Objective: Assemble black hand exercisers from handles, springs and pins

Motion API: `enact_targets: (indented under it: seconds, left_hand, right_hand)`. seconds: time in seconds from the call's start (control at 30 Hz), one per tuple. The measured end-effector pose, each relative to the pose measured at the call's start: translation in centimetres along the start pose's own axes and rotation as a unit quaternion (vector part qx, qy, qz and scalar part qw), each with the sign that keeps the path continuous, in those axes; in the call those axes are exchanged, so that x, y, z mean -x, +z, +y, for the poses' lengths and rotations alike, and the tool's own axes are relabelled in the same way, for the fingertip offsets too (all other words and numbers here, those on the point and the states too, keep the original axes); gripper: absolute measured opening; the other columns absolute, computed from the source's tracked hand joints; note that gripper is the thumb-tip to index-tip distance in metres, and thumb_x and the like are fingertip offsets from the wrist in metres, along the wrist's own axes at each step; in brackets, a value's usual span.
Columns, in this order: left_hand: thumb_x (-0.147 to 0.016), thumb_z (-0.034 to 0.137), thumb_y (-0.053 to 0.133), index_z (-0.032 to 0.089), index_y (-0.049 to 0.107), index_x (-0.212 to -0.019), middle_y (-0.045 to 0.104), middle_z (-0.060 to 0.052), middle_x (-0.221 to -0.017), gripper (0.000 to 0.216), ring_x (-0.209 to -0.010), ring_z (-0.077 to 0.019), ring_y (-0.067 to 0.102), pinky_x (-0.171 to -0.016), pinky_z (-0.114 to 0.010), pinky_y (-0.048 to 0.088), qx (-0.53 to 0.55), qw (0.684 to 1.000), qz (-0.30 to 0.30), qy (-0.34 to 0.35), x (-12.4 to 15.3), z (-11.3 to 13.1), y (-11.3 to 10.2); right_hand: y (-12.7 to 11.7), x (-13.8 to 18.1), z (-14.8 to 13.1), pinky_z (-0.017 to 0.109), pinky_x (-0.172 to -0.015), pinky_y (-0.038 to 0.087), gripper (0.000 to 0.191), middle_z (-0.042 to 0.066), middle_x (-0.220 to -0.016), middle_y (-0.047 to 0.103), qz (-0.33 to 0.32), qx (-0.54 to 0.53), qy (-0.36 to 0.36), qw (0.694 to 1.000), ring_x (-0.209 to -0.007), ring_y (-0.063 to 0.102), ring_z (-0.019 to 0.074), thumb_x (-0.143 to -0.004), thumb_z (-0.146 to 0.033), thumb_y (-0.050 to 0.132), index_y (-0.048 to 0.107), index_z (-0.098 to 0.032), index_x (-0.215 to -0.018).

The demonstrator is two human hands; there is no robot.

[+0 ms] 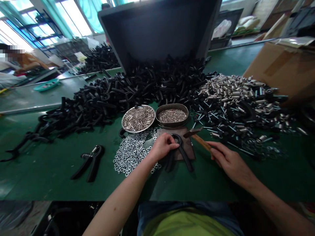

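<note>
My left hand [162,146] is closed on a black hand-gripper assembly [180,154] that lies on a small brown pad [189,148]. The fingers pinch its top loop. My right hand [227,161] is wrapped round the wooden handle of a small hammer [197,136], whose metal head points toward the pad. A pile of small silver nuts [131,150] lies just left of my left hand.
Two round metal dishes of small metal parts [138,118] [172,115] stand behind the pad. A big heap of black handles [137,87] and a heap of silver springs [233,91] fill the far table. An assembled gripper [90,162] lies left. A cardboard box [283,67] stands right.
</note>
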State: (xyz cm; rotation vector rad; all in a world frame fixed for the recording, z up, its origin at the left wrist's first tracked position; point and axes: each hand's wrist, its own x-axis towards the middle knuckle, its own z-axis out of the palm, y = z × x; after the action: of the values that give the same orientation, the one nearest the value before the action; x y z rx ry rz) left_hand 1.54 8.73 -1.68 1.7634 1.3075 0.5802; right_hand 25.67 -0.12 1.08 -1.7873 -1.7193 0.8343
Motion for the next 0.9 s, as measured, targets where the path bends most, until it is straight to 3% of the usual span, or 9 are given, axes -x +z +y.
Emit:
enact_targets:
  seconds: [0.1, 0.3, 0.5, 0.7, 0.9]
  left_hand:
    - [-0.070, 0.030, 0.071, 0.016, 0.059, -0.065, 0.051, 0.003, -0.069, 0.020, -0.063, -0.0115, 0.048, -0.057, -0.023, 0.036, 0.013, 1.000, -0.007, -0.005, -0.1, 0.0, -0.1]
    - [-0.074, 0.027, 0.069, 0.018, 0.060, -0.069, 0.051, 0.001, -0.076, 0.013, -0.072, -0.0134, 0.050, -0.064, -0.024, 0.038, -0.062, 0.994, 0.062, 0.072, 1.1, 0.2, 0.3]
    - [-0.078, 0.024, 0.065, 0.019, 0.059, -0.071, 0.055, 0.000, -0.078, 0.011, -0.077, -0.0152, 0.053, -0.069, -0.025, 0.040, -0.082, 0.986, 0.083, 0.115, 1.3, 0.0, 1.0]
    - [-0.082, 0.025, 0.059, 0.019, 0.060, -0.070, 0.056, 0.000, -0.074, 0.014, -0.074, -0.0140, 0.054, -0.071, -0.026, 0.042, -0.049, 0.993, 0.097, 0.053, 0.9, 0.2, 0.5]
    - [-0.078, 0.027, 0.063, 0.018, 0.060, -0.069, 0.059, 0.001, -0.074, 0.013, -0.073, -0.0146, 0.056, -0.068, -0.026, 0.040, -0.030, 0.997, 0.060, 0.025, 0.5, 0.1, 0.2]
  right_hand:
    - [-0.1, 0.0, -0.3, 0.023, -0.047, 0.041, 0.039, 0.001, -0.066, 0.060, -0.004, 0.001, -0.006, 1.000, -0.055, 0.056, 0.0141, -0.091, -0.039, 0.036, 0.056, -0.020, -0.118]
    - [0.0, 0.2, -0.2, 0.024, -0.047, 0.042, 0.040, 0.001, -0.067, 0.062, -0.003, -0.006, 0.002, 1.000, -0.054, 0.056, 0.0142, -0.090, -0.041, 0.037, 0.057, -0.021, -0.118]
    - [0.2, 0.2, 0.3, 0.023, -0.044, 0.040, 0.041, 0.002, -0.068, 0.062, -0.005, -0.018, 0.008, 1.000, -0.053, 0.055, 0.0140, -0.090, -0.043, 0.037, 0.056, -0.021, -0.120]
    - [0.0, 0.3, 0.4, 0.023, -0.045, 0.041, 0.042, 0.002, -0.069, 0.062, -0.008, -0.014, 0.017, 1.000, -0.054, 0.055, 0.0140, -0.091, -0.044, 0.037, 0.055, -0.021, -0.120]
    - [0.0, 0.4, 0.7, 0.023, -0.044, 0.040, 0.042, 0.002, -0.068, 0.061, -0.007, -0.022, 0.014, 1.000, -0.052, 0.054, 0.0139, -0.090, -0.044, 0.037, 0.055, -0.021, -0.120]
